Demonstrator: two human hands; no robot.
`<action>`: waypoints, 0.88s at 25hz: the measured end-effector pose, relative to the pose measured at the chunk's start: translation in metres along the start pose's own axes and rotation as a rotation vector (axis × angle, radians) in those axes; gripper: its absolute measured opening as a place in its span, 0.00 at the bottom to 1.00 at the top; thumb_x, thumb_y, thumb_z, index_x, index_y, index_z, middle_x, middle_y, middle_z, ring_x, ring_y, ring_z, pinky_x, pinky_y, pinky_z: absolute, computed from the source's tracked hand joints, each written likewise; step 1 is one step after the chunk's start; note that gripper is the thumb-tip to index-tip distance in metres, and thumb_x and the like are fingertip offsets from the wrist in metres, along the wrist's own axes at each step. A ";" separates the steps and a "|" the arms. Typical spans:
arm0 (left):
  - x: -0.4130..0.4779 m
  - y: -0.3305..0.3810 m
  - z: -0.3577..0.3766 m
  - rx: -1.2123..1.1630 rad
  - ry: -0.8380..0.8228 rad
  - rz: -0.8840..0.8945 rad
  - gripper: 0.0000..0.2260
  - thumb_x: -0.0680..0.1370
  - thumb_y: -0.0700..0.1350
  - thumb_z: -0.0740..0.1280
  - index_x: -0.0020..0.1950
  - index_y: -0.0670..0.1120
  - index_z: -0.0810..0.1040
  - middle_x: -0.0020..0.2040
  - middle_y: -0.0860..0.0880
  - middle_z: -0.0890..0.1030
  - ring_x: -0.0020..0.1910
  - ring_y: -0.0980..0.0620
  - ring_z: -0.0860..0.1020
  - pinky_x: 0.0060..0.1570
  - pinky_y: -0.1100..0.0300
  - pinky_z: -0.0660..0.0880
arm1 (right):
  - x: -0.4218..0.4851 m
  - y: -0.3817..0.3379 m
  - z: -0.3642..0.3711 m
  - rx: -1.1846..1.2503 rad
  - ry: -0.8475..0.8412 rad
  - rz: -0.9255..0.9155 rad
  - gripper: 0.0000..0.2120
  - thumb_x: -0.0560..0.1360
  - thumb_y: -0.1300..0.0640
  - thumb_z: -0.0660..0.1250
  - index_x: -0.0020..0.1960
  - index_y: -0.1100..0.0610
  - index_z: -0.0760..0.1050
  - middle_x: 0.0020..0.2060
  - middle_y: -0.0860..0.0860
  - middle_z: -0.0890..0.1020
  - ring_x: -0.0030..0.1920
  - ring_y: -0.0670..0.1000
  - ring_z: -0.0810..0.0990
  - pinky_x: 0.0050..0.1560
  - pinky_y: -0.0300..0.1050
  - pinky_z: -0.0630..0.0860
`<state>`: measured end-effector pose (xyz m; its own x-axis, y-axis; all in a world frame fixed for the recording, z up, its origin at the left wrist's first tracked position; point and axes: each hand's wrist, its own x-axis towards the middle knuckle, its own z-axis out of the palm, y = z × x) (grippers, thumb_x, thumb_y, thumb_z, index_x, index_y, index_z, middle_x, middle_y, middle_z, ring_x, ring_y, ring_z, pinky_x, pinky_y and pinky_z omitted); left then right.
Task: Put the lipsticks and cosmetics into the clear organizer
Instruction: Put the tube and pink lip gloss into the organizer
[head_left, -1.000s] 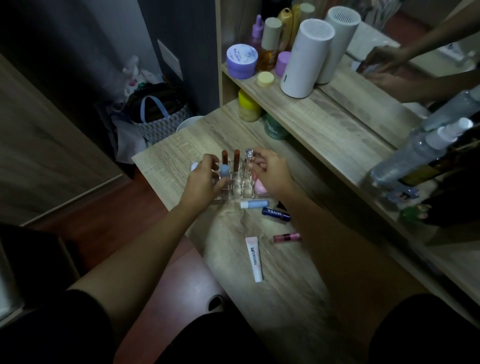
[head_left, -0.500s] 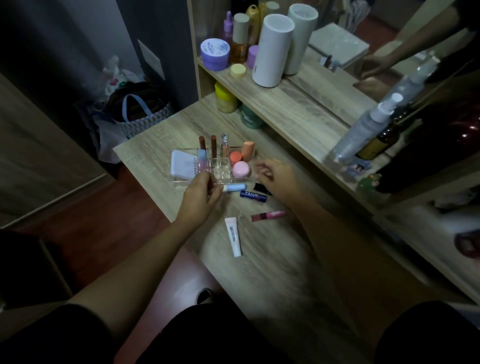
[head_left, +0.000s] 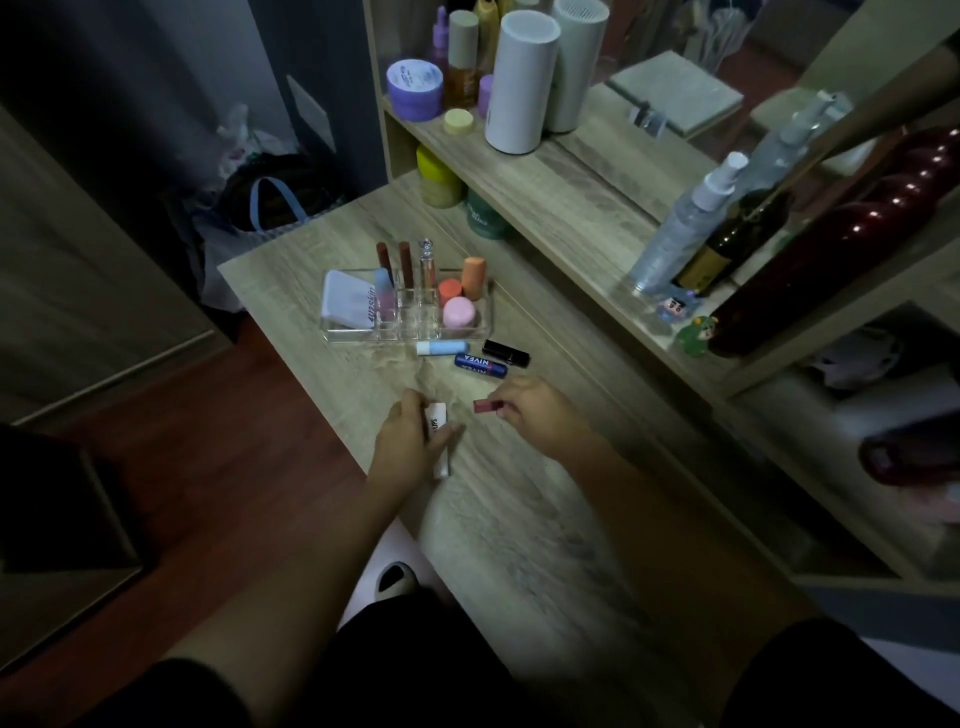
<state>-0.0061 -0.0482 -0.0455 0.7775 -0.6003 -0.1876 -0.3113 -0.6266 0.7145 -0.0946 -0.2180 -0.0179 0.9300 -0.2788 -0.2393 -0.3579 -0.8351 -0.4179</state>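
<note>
The clear organizer (head_left: 332, 332) stands on the wooden desk (head_left: 519, 519), holding a white compact, several upright lipsticks and round pink and orange items. Just in front of it lie a light blue lip balm (head_left: 442, 347), a dark blue Nivea stick (head_left: 480, 365) and a black lipstick (head_left: 505, 352). Nearer to me, my left hand (head_left: 410, 441) is closed around a white lip tube (head_left: 439, 441) resting on the desk. My right hand (head_left: 535, 410) pinches a pink lip gloss (head_left: 485, 405), whose left end sticks out of my fingers.
A shelf (head_left: 571, 208) runs along the desk's far side with jars, a white cylinder (head_left: 522, 83), spray bottles (head_left: 680, 228) and a dark bottle. A mirror stands behind it. On the floor at left sits a bag (head_left: 270, 208).
Both hands pulled back from the organizer toward me. The left hand closed on the white lip tube and the right hand took the pink lip gloss.
</note>
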 end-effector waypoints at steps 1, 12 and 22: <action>0.000 0.003 0.004 -0.002 0.005 -0.021 0.20 0.72 0.51 0.72 0.53 0.40 0.69 0.50 0.39 0.77 0.47 0.42 0.76 0.41 0.56 0.69 | 0.000 -0.002 0.003 -0.025 -0.006 -0.001 0.13 0.76 0.61 0.62 0.59 0.58 0.76 0.57 0.56 0.79 0.57 0.54 0.75 0.61 0.48 0.71; 0.019 0.005 -0.028 -0.181 0.026 -0.171 0.25 0.70 0.45 0.74 0.63 0.43 0.68 0.48 0.42 0.80 0.46 0.44 0.79 0.44 0.58 0.72 | 0.004 -0.022 0.013 0.524 0.137 0.350 0.16 0.73 0.62 0.67 0.61 0.58 0.75 0.59 0.57 0.78 0.52 0.52 0.78 0.46 0.44 0.78; 0.085 0.042 -0.124 0.024 0.087 0.306 0.09 0.78 0.46 0.64 0.49 0.45 0.83 0.44 0.45 0.83 0.44 0.50 0.79 0.40 0.64 0.69 | 0.058 -0.047 -0.041 1.127 0.465 0.326 0.12 0.70 0.60 0.72 0.53 0.55 0.78 0.40 0.42 0.81 0.35 0.31 0.80 0.29 0.24 0.73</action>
<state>0.1150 -0.0640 0.0516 0.6893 -0.7185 0.0925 -0.5500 -0.4359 0.7124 -0.0201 -0.2142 0.0243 0.6447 -0.7265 -0.2378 -0.2353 0.1074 -0.9660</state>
